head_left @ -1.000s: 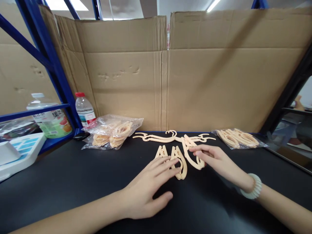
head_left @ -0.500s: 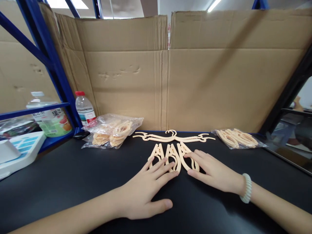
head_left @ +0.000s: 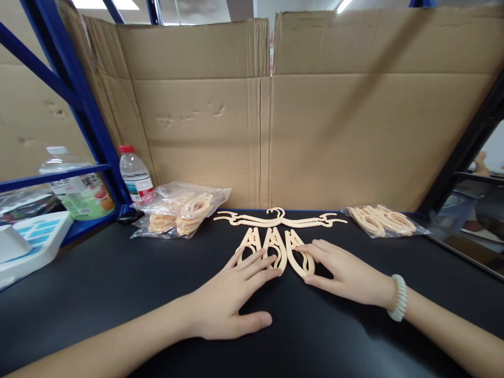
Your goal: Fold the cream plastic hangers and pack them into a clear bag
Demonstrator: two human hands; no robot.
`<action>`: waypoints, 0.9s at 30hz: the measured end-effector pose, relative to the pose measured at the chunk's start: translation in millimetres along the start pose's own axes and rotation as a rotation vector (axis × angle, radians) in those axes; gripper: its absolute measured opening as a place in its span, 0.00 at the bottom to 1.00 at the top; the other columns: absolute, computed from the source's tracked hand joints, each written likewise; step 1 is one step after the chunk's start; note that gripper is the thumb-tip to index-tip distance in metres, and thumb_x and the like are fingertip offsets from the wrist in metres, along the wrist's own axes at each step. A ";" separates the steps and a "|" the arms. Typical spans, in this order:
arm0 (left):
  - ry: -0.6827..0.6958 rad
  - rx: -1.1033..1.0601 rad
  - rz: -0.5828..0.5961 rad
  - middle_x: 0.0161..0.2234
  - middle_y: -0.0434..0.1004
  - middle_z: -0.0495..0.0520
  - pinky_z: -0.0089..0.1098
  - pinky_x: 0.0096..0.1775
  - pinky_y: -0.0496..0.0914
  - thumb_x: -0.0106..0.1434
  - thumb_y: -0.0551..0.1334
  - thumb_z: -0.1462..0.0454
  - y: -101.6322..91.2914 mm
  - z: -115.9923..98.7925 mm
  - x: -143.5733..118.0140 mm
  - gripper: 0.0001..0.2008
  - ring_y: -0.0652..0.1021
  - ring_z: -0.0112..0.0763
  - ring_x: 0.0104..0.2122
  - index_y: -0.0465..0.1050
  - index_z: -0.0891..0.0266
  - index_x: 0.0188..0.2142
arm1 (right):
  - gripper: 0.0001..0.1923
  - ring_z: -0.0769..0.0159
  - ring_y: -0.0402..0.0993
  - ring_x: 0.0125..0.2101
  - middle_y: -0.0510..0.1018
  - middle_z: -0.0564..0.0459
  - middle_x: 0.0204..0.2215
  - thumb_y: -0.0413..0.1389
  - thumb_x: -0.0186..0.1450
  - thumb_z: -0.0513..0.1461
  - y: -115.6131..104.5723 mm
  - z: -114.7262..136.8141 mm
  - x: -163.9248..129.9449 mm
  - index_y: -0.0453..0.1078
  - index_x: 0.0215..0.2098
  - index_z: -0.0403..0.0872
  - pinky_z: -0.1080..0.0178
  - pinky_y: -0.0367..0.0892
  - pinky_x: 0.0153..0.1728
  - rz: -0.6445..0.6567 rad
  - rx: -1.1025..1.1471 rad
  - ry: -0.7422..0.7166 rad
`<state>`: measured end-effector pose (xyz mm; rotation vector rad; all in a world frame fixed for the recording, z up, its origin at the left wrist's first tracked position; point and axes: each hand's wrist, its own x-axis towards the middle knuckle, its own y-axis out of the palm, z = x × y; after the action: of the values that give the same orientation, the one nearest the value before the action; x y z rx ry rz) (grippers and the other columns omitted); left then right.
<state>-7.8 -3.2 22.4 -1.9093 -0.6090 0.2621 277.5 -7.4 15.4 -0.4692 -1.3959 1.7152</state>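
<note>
Three peach plastic loop pieces lie side by side on the black table. My left hand lies flat with its fingertips resting on the left and middle pieces. My right hand, with a white bead bracelet on the wrist, lies flat with its fingers on the right piece. Neither hand grips anything. Just beyond the pieces lies a long, flat peach hanger with a small hook at its middle.
A clear bag of peach parts sits at the back left, another bag at the back right. A water bottle stands by the blue rack post. Cardboard sheets wall the back. A white device lies far left.
My right hand brought the right loop piece down beside the other two and flattened onto it. My left hand slid slightly left. The three pieces now lie in a neat row.
</note>
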 end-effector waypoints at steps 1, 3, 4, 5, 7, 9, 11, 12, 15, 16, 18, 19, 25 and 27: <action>0.004 -0.005 -0.005 0.66 0.48 0.55 0.58 0.61 0.36 0.62 0.61 0.54 0.2 0.3 0.0 0.33 0.49 0.52 0.65 0.52 0.50 0.64 | 0.24 0.55 0.68 0.42 0.71 0.46 0.40 0.52 0.66 0.48 0.2 -0.8 -0.1 0.62 0.58 0.48 0.53 0.66 0.44 -0.004 0.006 -0.004; 0.005 -0.005 -0.009 0.66 0.49 0.55 0.58 0.61 0.36 0.62 0.61 0.54 0.4 0.5 0.2 0.32 0.49 0.52 0.65 0.52 0.51 0.64 | 0.23 0.56 0.68 0.41 0.71 0.46 0.39 0.52 0.66 0.47 0.5 -2.2 0.0 0.62 0.57 0.47 0.53 0.66 0.44 -0.008 0.020 -0.013; 0.003 0.000 -0.008 0.66 0.49 0.56 0.58 0.61 0.35 0.62 0.61 0.54 0.4 0.6 0.4 0.32 0.49 0.52 0.65 0.52 0.51 0.64 | 0.23 0.57 0.68 0.41 0.71 0.47 0.39 0.52 0.66 0.47 0.7 -2.6 0.2 0.63 0.56 0.47 0.54 0.66 0.44 -0.008 0.026 -0.017; 0.000 0.006 -0.004 0.66 0.49 0.55 0.58 0.61 0.35 0.62 0.61 0.54 0.4 0.6 0.6 0.33 0.49 0.52 0.65 0.52 0.51 0.64 | 0.22 0.57 0.68 0.40 0.70 0.47 0.39 0.52 0.66 0.47 0.8 -2.9 0.4 0.63 0.56 0.47 0.54 0.67 0.43 -0.005 0.034 -0.020; -0.011 0.018 0.004 0.66 0.48 0.55 0.59 0.61 0.34 0.62 0.61 0.55 0.6 0.5 0.8 0.33 0.48 0.52 0.65 0.52 0.51 0.64 | 0.22 0.58 0.68 0.40 0.70 0.47 0.38 0.52 0.66 0.47 1.0 -3.2 1.0 0.63 0.56 0.47 0.55 0.67 0.43 0.002 0.044 -0.025; -0.018 0.020 0.001 0.66 0.49 0.55 0.59 0.61 0.35 0.61 0.61 0.55 0.9 0.6 0.6 0.33 0.48 0.52 0.65 0.53 0.51 0.64 | 0.22 0.58 0.67 0.40 0.70 0.48 0.38 0.52 0.67 0.46 1.1 -3.2 1.6 0.62 0.56 0.47 0.55 0.66 0.43 0.007 0.047 -0.030; -0.019 0.011 -0.012 0.66 0.49 0.55 0.60 0.61 0.35 0.61 0.62 0.55 1.4 1.0 0.2 0.32 0.49 0.53 0.65 0.54 0.51 0.63 | 0.21 0.58 0.67 0.41 0.69 0.47 0.39 0.52 0.67 0.46 1.2 -3.1 1.9 0.62 0.56 0.47 0.55 0.66 0.44 0.011 0.050 -0.033; -0.018 0.008 -0.018 0.66 0.49 0.55 0.60 0.61 0.35 0.61 0.62 0.55 1.6 1.2 0.0 0.32 0.49 0.53 0.65 0.54 0.52 0.63 | 0.21 0.58 0.67 0.41 0.69 0.47 0.39 0.52 0.67 0.46 1.2 -3.2 2.0 0.63 0.56 0.47 0.55 0.66 0.44 0.013 0.053 -0.034; -0.019 0.006 -0.021 0.66 0.50 0.55 0.59 0.61 0.35 0.60 0.62 0.55 1.4 2.0 -0.3 0.33 0.49 0.53 0.65 0.55 0.52 0.63 | 0.21 0.58 0.67 0.41 0.69 0.47 0.39 0.52 0.67 0.46 1.6 -3.6 1.9 0.63 0.55 0.47 0.55 0.66 0.44 0.008 0.068 -0.036; -0.017 0.004 -0.020 0.66 0.50 0.55 0.59 0.61 0.35 0.60 0.62 0.55 1.2 2.2 -0.4 0.33 0.49 0.53 0.65 0.55 0.52 0.63 | 0.21 0.58 0.67 0.41 0.69 0.47 0.39 0.52 0.67 0.46 1.7 -3.8 1.9 0.63 0.55 0.48 0.55 0.66 0.44 0.003 0.073 -0.039; -0.015 0.001 -0.013 0.66 0.50 0.55 0.59 0.61 0.35 0.60 0.62 0.55 0.7 2.2 -0.3 0.33 0.49 0.53 0.65 0.54 0.52 0.63 | 0.21 0.58 0.67 0.41 0.70 0.47 0.39 0.53 0.66 0.46 2.1 -4.2 1.8 0.63 0.55 0.48 0.55 0.66 0.44 -0.005 0.078 -0.044; -0.015 -0.001 -0.011 0.66 0.50 0.55 0.59 0.61 0.35 0.60 0.62 0.55 0.6 2.1 -0.2 0.33 0.49 0.53 0.65 0.54 0.51 0.63 | 0.21 0.58 0.67 0.41 0.70 0.47 0.39 0.53 0.66 0.46 2.3 -4.4 1.8 0.63 0.55 0.48 0.55 0.66 0.44 -0.004 0.077 -0.044; -0.034 0.002 -0.018 0.66 0.51 0.55 0.60 0.61 0.36 0.60 0.62 0.56 1.8 1.7 0.1 0.32 0.49 0.53 0.65 0.56 0.51 0.62 | 0.21 0.58 0.67 0.41 0.69 0.48 0.38 0.53 0.67 0.46 2.6 -5.0 1.8 0.63 0.55 0.48 0.55 0.66 0.43 0.002 0.061 -0.041; -0.033 0.000 -0.022 0.66 0.51 0.55 0.60 0.61 0.36 0.60 0.63 0.56 1.9 2.0 0.4 0.32 0.49 0.53 0.65 0.56 0.51 0.62 | 0.21 0.58 0.66 0.41 0.69 0.48 0.38 0.53 0.66 0.45 2.5 -4.7 2.2 0.63 0.55 0.47 0.55 0.66 0.43 0.001 0.057 -0.042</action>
<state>-7.8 -2.0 19.9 -1.9000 -0.6520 0.2797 278.7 -2.7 12.2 -0.4043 -1.3721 1.7696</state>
